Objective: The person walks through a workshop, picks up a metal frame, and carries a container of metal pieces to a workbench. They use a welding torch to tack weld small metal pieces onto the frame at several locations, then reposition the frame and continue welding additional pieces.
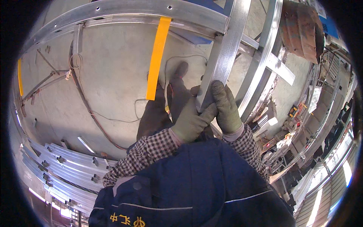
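Note:
Both of my hands wear grey-green gloves and close around the near end of a square metal tube (221, 56). My left hand (191, 122) wraps the end from the left, with its fingers partly hidden beneath it. On the right side, my right hand (227, 106) grips the tube with its thumb along the top. This tube meets a long metal rail (128, 8) of a frame at its far end. A second square tube (261, 64) runs alongside to the right, apart from my hands.
A yellow strip (159, 56) hangs from the rail. Cables (85, 100) cross the concrete floor (113, 75). Stacked metal profiles (64, 166) lie at the lower left. A rusty brown container (301, 32) stands at the far right, with tools and scraps along the right side.

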`<state>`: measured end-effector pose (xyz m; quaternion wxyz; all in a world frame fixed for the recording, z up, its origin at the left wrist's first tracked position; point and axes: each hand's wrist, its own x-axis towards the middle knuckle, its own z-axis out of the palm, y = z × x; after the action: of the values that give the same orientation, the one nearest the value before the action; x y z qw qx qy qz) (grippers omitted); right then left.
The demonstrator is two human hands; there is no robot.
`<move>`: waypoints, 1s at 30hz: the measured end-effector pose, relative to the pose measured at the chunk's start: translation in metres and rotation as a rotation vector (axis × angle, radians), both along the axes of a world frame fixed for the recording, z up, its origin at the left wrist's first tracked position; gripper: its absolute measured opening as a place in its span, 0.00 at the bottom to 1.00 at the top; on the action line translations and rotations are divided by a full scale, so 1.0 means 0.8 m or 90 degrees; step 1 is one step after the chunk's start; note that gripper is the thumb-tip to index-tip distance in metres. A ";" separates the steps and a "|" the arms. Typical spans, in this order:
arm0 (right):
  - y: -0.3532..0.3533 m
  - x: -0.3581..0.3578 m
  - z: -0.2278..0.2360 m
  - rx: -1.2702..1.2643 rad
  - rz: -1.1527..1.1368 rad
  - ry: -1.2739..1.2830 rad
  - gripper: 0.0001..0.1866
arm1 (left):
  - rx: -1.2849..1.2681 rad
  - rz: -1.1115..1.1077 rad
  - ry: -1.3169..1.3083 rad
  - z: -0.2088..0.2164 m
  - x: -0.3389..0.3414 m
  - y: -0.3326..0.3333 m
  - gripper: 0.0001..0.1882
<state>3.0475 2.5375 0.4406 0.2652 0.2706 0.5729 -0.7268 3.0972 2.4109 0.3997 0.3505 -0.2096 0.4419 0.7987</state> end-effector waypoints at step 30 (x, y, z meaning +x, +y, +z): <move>-0.002 0.011 0.003 -0.004 -0.046 0.009 0.31 | 0.091 -0.174 -0.086 0.021 -0.032 -0.037 0.27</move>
<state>3.0560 2.5357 0.4429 0.2353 0.2851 0.5626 -0.7395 3.0718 2.3815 0.4163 0.4989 -0.1754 0.3837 0.7570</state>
